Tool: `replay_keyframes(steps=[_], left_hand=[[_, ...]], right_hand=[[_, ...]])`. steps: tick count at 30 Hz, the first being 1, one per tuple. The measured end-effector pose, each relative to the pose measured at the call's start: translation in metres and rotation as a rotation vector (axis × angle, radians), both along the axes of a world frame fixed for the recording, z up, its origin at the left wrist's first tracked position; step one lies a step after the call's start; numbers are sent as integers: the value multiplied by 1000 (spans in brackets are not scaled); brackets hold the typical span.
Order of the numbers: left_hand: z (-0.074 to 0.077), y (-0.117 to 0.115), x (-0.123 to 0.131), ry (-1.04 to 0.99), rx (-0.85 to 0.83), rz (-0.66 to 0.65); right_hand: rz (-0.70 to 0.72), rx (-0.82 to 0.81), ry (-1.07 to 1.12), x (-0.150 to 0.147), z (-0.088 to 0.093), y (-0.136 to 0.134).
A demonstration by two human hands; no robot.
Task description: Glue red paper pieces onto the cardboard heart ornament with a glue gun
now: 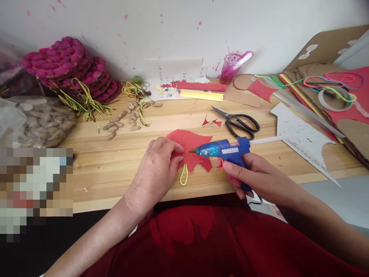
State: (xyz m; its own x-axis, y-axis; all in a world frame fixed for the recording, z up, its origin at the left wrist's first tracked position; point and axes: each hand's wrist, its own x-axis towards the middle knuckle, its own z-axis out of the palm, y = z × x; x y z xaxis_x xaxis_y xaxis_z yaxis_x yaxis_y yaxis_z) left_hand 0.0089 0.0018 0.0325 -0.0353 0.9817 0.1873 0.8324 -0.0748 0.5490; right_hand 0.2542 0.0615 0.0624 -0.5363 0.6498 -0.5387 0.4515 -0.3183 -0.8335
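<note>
A red paper cut-out (193,140) with a jagged lower edge lies on the wooden table. My left hand (158,169) is closed at its left side, thumb and index finger gripping there; the fingertips partly cover the spot. A small yellow cord loop (183,175) hangs out below the thumb, its upper end hidden. In my right hand (248,173) is a blue hot glue gun (221,149), held by its handle with fingers by the orange trigger. The nozzle points left over the cut-out, close to my left fingertips. A white glue stick (263,140) sticks out behind the gun.
Black-handled scissors (243,122) and red scraps (211,121) lie behind the gun. Peanuts (115,125), braided magenta pads (69,65) and a bag of peanuts (37,119) are at left. White card (302,134), tape (323,100) and cardboard fill the right. A stained cup (230,69) stands behind.
</note>
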Motion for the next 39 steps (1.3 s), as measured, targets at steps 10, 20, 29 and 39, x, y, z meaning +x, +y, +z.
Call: replay_keyframes(steps=[10,20,29,39], left_hand=[[1,1,0,5,-3,3],[-5,-7,6,137,148,-42],[-8,-15,7,129,175,-71],[-9,-19,6,107,190,-37]], right_hand=[[34,11,-43,-1,-1,4],[90,129,-51,-2,3,22],[196,229,-151,-13,17,31],[217,219,-201,-11,23,33]])
